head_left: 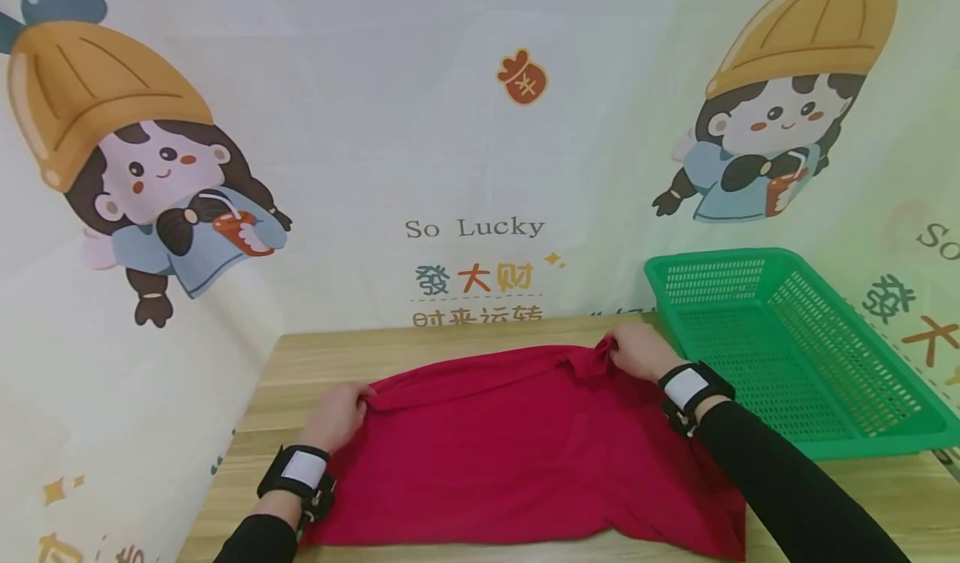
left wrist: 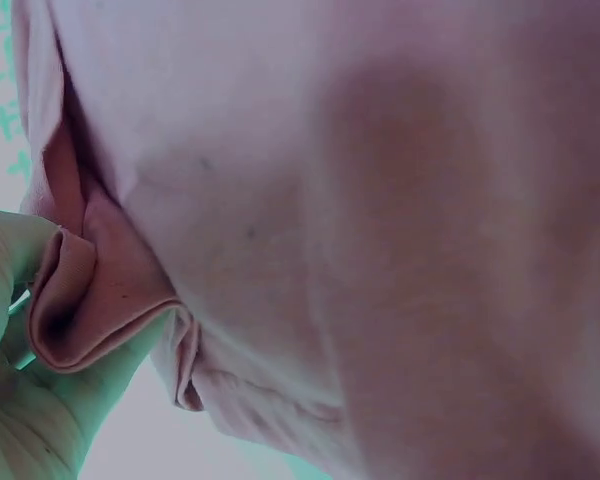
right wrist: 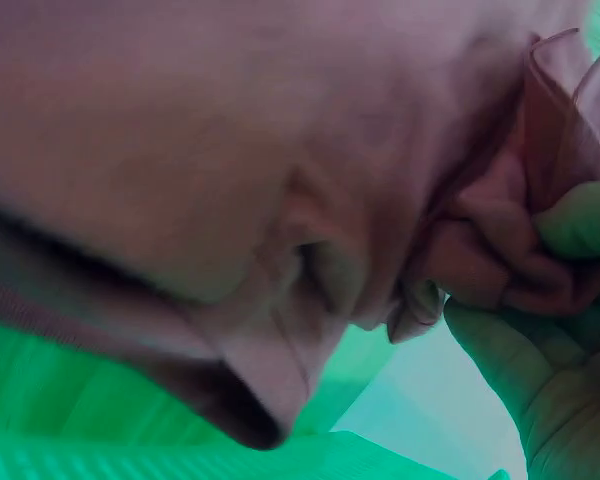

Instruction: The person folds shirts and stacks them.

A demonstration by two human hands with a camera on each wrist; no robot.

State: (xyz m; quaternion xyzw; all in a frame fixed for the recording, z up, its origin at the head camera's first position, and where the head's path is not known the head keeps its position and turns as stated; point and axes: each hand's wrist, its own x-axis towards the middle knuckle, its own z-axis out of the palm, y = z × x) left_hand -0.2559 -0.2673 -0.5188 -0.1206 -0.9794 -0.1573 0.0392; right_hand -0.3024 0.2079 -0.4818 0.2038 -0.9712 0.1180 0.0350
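A red cloth garment [head_left: 480, 454] spreads across the wooden table, its far edge lifted and folded over in a narrow strip. At its far left corner my left hand [head_left: 335, 417] pinches the edge. My right hand [head_left: 642, 353] grips the bunched far right corner, close to the green basket. In the left wrist view the cloth [left wrist: 230, 250] loops between thumb and fingers of the left hand [left wrist: 30, 400]. Gathered folds of the cloth [right wrist: 480, 250] sit between thumb and fingers of the right hand [right wrist: 560, 390] in the right wrist view.
A green plastic basket [head_left: 855, 444] with perforated walls stands on the right, partly behind my right forearm. The wooden table [head_left: 315, 354] meets a printed backdrop [head_left: 352, 171] with cartoon figures and lettering at the back and on both sides.
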